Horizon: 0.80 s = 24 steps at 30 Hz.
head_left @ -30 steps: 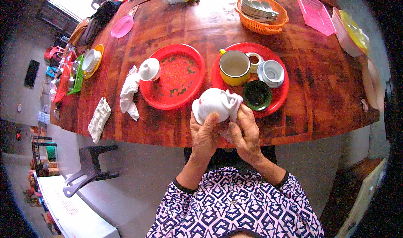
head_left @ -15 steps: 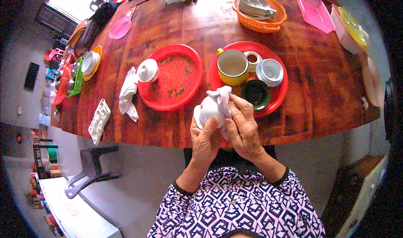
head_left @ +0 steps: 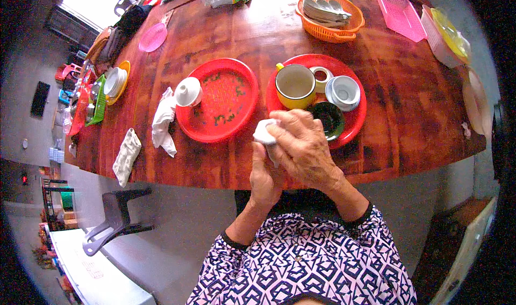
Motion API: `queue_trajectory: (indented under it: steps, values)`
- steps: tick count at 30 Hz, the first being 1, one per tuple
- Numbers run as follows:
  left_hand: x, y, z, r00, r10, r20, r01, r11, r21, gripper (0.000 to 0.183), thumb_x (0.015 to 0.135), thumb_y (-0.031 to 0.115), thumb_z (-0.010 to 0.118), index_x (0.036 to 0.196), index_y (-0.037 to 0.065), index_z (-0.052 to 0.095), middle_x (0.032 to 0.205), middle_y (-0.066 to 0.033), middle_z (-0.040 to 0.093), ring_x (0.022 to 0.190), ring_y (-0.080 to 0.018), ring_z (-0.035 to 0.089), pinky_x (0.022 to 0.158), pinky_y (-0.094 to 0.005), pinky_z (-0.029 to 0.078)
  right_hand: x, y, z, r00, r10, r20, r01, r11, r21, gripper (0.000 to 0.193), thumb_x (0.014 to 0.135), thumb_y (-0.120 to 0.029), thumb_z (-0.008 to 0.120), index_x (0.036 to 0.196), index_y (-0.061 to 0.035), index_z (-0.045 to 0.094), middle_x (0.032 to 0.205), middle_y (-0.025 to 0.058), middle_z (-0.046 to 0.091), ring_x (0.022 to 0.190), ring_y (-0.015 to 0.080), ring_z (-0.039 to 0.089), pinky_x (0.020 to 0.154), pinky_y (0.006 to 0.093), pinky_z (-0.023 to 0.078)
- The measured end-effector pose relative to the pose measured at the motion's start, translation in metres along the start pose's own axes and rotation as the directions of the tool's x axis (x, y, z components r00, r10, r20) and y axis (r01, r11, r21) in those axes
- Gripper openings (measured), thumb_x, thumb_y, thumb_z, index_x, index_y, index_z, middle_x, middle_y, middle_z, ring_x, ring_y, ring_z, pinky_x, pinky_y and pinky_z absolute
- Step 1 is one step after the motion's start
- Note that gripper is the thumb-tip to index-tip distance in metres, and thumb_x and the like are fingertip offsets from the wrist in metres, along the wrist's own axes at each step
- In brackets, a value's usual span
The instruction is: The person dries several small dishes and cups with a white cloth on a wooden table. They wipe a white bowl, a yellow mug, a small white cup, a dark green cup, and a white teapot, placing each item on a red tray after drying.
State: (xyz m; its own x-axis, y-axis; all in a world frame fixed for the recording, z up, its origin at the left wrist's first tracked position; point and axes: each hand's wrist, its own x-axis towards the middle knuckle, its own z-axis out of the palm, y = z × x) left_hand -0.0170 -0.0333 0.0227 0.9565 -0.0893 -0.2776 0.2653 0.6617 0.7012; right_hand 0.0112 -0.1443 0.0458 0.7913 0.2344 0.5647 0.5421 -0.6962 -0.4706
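Observation:
Above the table's near edge I hold a small white ceramic vessel [head_left: 264, 132] between both hands. Its lower part is wrapped by my left hand [head_left: 265, 179], thumb up along the side. My right hand [head_left: 304, 144] curls over the vessel and presses a white cloth against it; the cloth is mostly hidden under the fingers. Just beyond, a red tray [head_left: 361, 123] bears a yellow mug [head_left: 295, 85], a dark green bowl [head_left: 328, 120], stacked white cups [head_left: 344, 91] and a small white ring-shaped piece [head_left: 321, 77]. On another red tray [head_left: 219, 132] stands a white lidded cup [head_left: 188, 92].
Left of the trays lie a white cloth [head_left: 164, 123] and a folded cloth [head_left: 127, 157]. Farther off are an orange basket of spoons [head_left: 329, 32], a pink basket [head_left: 399, 12], a pink plate [head_left: 153, 37] and white plates [head_left: 114, 83]. A dark plastic chair [head_left: 115, 216] stands lower left.
My right hand has moved over the top of the vessel, covering most of the cloth. The vessel has turned in my left hand, and its red mark no longer shows.

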Motion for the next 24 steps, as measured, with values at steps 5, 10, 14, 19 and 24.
queue_trajectory:
  steps: [5, 10, 14, 19, 24]
  values:
    - [0.010, 0.009, -0.013, 0.994, 0.016, 0.109, 0.003, 0.984, -0.176, 0.070, 0.093, 0.061, 0.031, 0.127, 0.002, 0.046, 0.124, -0.0126, 0.054, 0.117, -0.0265, 0.051, 0.103, -0.0405, 0.037, -0.020, -0.004, 0.018, 0.976, -0.209, -0.055, 0.198, 0.967, -0.162, 0.035, 0.072, -0.023, 0.058, 0.104, -0.0107, 0.065, 0.119, 0.0047, 0.056, 0.117, 0.0252, 0.048, 0.089, 0.0417, 0.036]
    - [0.014, 0.018, -0.022, 0.979, -0.176, 0.100, 0.201, 0.910, -0.362, 0.070, 0.093, 0.058, 0.038, 0.123, -0.003, 0.051, 0.117, -0.0177, 0.060, 0.106, -0.0312, 0.059, 0.097, -0.0444, 0.043, -0.051, -0.005, 0.021, 0.954, -0.299, -0.001, 0.293, 0.937, -0.191, 0.039, 0.069, -0.024, 0.062, 0.106, -0.0132, 0.067, 0.126, -0.0003, 0.054, 0.120, 0.0232, 0.045, 0.094, 0.0421, 0.032]
    - [0.020, 0.007, -0.037, 0.915, -0.295, 0.277, 0.400, 0.762, -0.509, 0.057, 0.095, 0.045, 0.042, 0.123, -0.004, 0.051, 0.116, -0.0201, 0.061, 0.106, -0.0324, 0.059, 0.098, -0.0441, 0.044, -0.064, 0.005, 0.017, 0.942, -0.335, -0.038, 0.329, 0.938, -0.111, 0.038, 0.067, -0.024, 0.066, 0.103, -0.0110, 0.067, 0.126, -0.0021, 0.054, 0.113, 0.0217, 0.048, 0.086, 0.0365, 0.037]
    - [0.019, 0.027, -0.029, 0.929, -0.217, 0.300, 0.344, 0.806, -0.481, 0.044, 0.096, 0.037, 0.044, 0.127, 0.005, 0.051, 0.124, -0.0115, 0.058, 0.115, -0.0304, 0.054, 0.103, -0.0474, 0.039, -0.082, 0.032, 0.020, 0.959, -0.277, -0.067, 0.263, 0.950, -0.166, 0.027, 0.066, -0.015, 0.069, 0.093, -0.0116, 0.065, 0.109, 0.0038, 0.057, 0.102, 0.0241, 0.052, 0.078, 0.0399, 0.045]
    - [0.016, 0.041, -0.027, 0.954, -0.163, 0.253, 0.283, 0.770, -0.572, 0.040, 0.097, 0.036, 0.041, 0.126, 0.010, 0.052, 0.130, -0.0110, 0.054, 0.122, -0.0306, 0.048, 0.101, -0.0518, 0.038, -0.068, 0.039, -0.003, 0.771, 0.618, -0.154, -0.415, 0.671, 0.614, 0.018, 0.090, -0.008, 0.058, 0.105, 0.0002, 0.063, 0.112, 0.0055, 0.054, 0.087, 0.0138, 0.059, 0.071, 0.0255, 0.050]
